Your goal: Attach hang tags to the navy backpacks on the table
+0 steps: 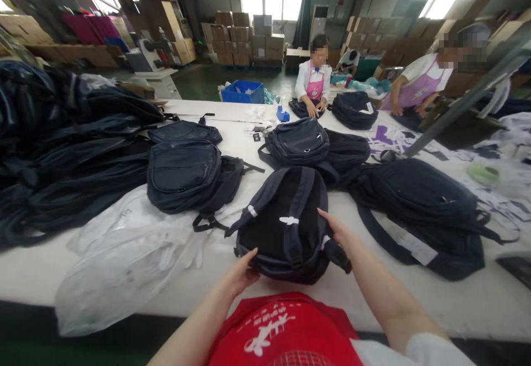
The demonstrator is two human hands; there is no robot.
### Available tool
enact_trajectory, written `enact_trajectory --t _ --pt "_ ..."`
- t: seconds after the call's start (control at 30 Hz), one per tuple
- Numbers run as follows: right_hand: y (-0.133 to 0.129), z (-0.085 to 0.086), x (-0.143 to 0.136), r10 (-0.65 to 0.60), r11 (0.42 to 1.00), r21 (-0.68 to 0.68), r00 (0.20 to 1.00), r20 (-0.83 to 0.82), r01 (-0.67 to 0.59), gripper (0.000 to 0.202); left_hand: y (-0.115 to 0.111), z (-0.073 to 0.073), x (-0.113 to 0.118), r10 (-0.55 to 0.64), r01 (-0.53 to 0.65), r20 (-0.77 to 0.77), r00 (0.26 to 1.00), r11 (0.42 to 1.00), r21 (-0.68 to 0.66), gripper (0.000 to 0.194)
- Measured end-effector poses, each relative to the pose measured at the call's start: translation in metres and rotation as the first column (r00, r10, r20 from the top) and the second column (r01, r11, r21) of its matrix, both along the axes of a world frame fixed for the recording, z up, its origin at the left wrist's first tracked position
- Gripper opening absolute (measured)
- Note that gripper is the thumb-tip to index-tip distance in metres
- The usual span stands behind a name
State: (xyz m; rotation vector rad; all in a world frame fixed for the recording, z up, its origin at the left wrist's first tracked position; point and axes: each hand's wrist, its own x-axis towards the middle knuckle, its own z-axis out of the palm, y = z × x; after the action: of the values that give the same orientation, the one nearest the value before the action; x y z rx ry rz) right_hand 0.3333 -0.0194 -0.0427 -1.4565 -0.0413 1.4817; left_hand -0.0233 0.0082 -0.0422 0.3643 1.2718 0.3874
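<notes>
A dark navy backpack (305, 228) lies on the white table in front of me, its straps and black back panel facing up, with white ties around the straps. My left hand (244, 272) grips its lower left edge, thumb on top and the other fingers partly hidden beneath. At its right side my right hand (335, 228) holds the edge, thumb over the panel, the remaining fingers out of sight. Just beyond it sits another navy backpack (296, 142), and one more (185, 172) stands to the left.
Clear plastic bags (124, 250) lie on the table (29, 272) at left, beside a large heap of navy backpacks (74, 161). Another backpack (427, 194) is at right, near a slanted metal pole (460, 106). Two people in pink aprons work across the table, near a blue bin (243, 92).
</notes>
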Motion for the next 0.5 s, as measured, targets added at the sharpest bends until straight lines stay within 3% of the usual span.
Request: enact_trajectory --t 0.07,0.1,0.17,0.2,0.23,0.27,0.33,0.4,0.43,0.5 --pt "-0.023 -0.006 0.030 -0.021 0.999 -0.044 0.993 0.116 0.026 0.035 -0.020 0.006 0.001 -0.241 0.242 0.051 0.969 0.970 -0.021 0.036" --pt "-0.036 -0.009 0.041 -0.028 0.997 -0.067 0.985 0.170 0.040 0.033 -0.025 0.010 0.000 -0.381 0.380 0.055 0.923 0.924 0.026 0.037" --pt "-0.065 -0.017 0.055 -0.036 0.993 -0.103 0.968 0.248 0.063 0.033 -0.024 0.018 -0.005 -0.617 0.608 -0.027 0.787 0.766 0.209 0.036" --pt "-0.080 -0.021 0.058 -0.043 0.991 -0.113 0.961 0.275 0.077 0.034 -0.017 0.022 -0.007 -0.671 0.665 -0.102 0.734 0.681 0.308 0.035" --pt "-0.094 -0.025 0.058 -0.056 0.989 -0.118 0.954 0.296 0.094 0.036 -0.007 0.025 -0.009 -0.669 0.677 -0.181 0.721 0.624 0.391 0.036" --pt "-0.109 -0.029 0.056 -0.074 0.986 -0.122 0.947 0.313 0.117 0.039 0.006 0.027 -0.011 -0.606 0.647 -0.255 0.754 0.614 0.452 0.038" --pt "-0.136 -0.037 0.046 -0.120 0.975 -0.138 0.934 0.336 0.175 0.046 0.036 0.027 -0.012 -0.351 0.538 -0.416 0.839 0.654 0.532 0.041" --pt "-0.162 -0.046 0.029 -0.166 0.958 -0.167 0.927 0.337 0.232 0.052 0.065 0.024 -0.010 -0.115 0.469 -0.559 0.821 0.696 0.544 0.050" --pt "-0.174 -0.051 0.019 -0.186 0.949 -0.184 0.926 0.328 0.256 0.054 0.077 0.021 -0.007 -0.063 0.460 -0.605 0.794 0.713 0.530 0.059" --pt "-0.195 -0.061 -0.003 -0.218 0.933 -0.220 0.933 0.286 0.286 0.057 0.093 0.014 0.001 -0.080 0.464 -0.625 0.776 0.744 0.481 0.076"
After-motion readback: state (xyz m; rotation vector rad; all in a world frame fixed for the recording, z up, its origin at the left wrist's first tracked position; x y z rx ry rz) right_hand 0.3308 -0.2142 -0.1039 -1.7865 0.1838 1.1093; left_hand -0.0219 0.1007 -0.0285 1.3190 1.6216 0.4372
